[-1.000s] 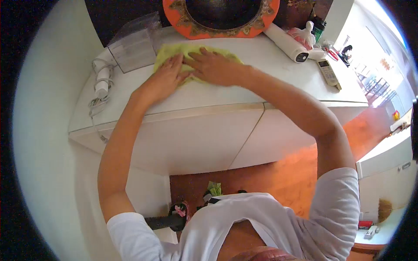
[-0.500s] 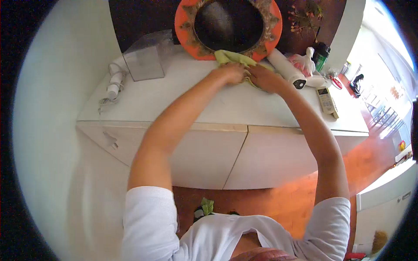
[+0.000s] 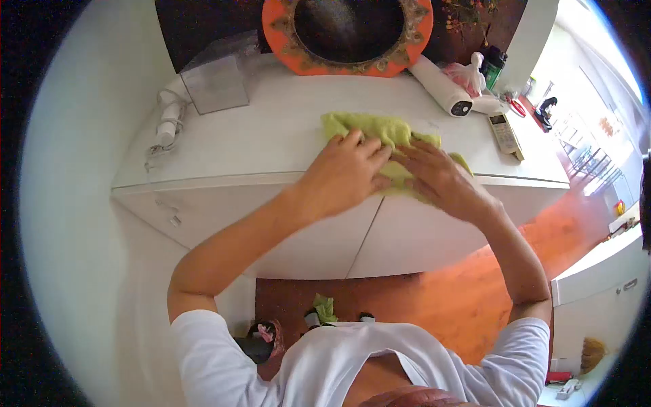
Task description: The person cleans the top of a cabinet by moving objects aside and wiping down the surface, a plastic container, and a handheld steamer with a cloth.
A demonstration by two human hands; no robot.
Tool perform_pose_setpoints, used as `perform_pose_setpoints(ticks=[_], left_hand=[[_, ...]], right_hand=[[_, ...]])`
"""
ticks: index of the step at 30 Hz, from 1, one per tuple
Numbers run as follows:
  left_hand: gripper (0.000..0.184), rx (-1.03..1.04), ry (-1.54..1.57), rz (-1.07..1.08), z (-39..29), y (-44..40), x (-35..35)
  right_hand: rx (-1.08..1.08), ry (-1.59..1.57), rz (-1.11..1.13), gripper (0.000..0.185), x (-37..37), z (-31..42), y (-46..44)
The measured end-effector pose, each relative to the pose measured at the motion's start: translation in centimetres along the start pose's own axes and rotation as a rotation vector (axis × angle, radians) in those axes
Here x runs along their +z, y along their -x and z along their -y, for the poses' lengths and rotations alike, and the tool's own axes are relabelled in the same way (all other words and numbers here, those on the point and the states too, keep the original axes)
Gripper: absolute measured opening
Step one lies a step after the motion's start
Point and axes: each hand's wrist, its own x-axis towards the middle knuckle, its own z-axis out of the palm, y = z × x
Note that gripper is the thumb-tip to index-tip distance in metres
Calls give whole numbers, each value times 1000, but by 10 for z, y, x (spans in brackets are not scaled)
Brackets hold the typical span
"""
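Currently, a yellow-green cloth (image 3: pixel 383 127) is lying rumpled on the white cabinet top (image 3: pixel 285 139), on the near side of the orange round frame (image 3: pixel 279 37). The left hand (image 3: pixel 344 169) is resting on the cloth with fingers bent, cannot tell whether gripping fabric, while the right hand (image 3: pixel 441 175) is resting across it with fingers extended and open. Left of the frame, a clear box (image 3: pixel 217 85) is standing and a corded white appliance (image 3: pixel 167 129) is lying farther out; right of the frame, a white cylinder (image 3: pixel 437 85) is lying just beside it and a handset (image 3: pixel 504 133) is lying farther right
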Motion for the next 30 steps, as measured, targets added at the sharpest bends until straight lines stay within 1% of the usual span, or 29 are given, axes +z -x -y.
perform_pose_setpoints(ticks=[2,3,5,6,7,8,9,10,11,13,14,16,17,19,21,22,24,25,26,27,28,29,30], left_hand=[[44,-36,33,-9,-5,1,-1],[43,-51,51,-10,-8,1,0],[40,-63,-59,26,9,-18,9],[39,-70,-109,49,21,-32,17],[37,-144,-69,45,35,-48,32],[36,-219,-35,35,51,-67,44],[32,-221,-122,168,66,-88,46],[29,-219,-206,304,76,-104,49],[28,-287,-188,270,78,-112,53],[26,-428,-155,189,78,-120,60],[24,-398,-173,208,73,-120,63],[22,-342,-219,248,67,-119,65],[22,-280,-217,220,53,-116,58],[28,-161,-200,163,-1,-100,39],[27,-186,-116,21,-42,-91,42],[26,-200,-77,-51,-50,-89,43],[25,-222,-41,-58,-47,-84,41],[25,-226,-21,-56,-46,-82,40],[26,-273,-35,-14,-39,-75,35],[26,-315,-52,28,-25,-62,25],[27,-356,-69,70,-10,-46,16],[30,-373,-44,41,5,-27,7],[32,-390,-20,10,22,-5,-3]], right_hand=[[-18,19,8,46,-6,7,6],[-47,34,-5,46,-2,-4,5],[-101,57,-31,45,14,-47,-11],[-124,133,-86,44,25,-67,-23],[-150,213,-142,44,34,-88,-40],[-103,158,-118,40,40,-107,-57],[-56,104,-94,37,44,-122,-74],[-2,184,-27,37,46,-132,-90],[52,265,40,37,49,-141,-102],[-21,243,-17,29,69,-163,-120],[-60,228,-46,26,76,-169,-120],[-65,141,-57,27,46,-138,-81],[-67,98,-63,27,28,-119,-57],[-105,-30,-158,28,14,-106,-13],[-217,33,-246,30,7,-109,21],[-196,-14,-209,30,1,-108,27],[-152,-109,-127,29,-8,-102,30],[-150,-70,-98,28,-4,-97,23],[-146,-29,-74,27,1,-88,9],[-140,14,-56,25,5,-77,-7],[-131,-16,-44,25,17,-66,-26],[-125,-43,-30,25,30,-51,-48],[-143,-2,5,22,39,-33,-70]])
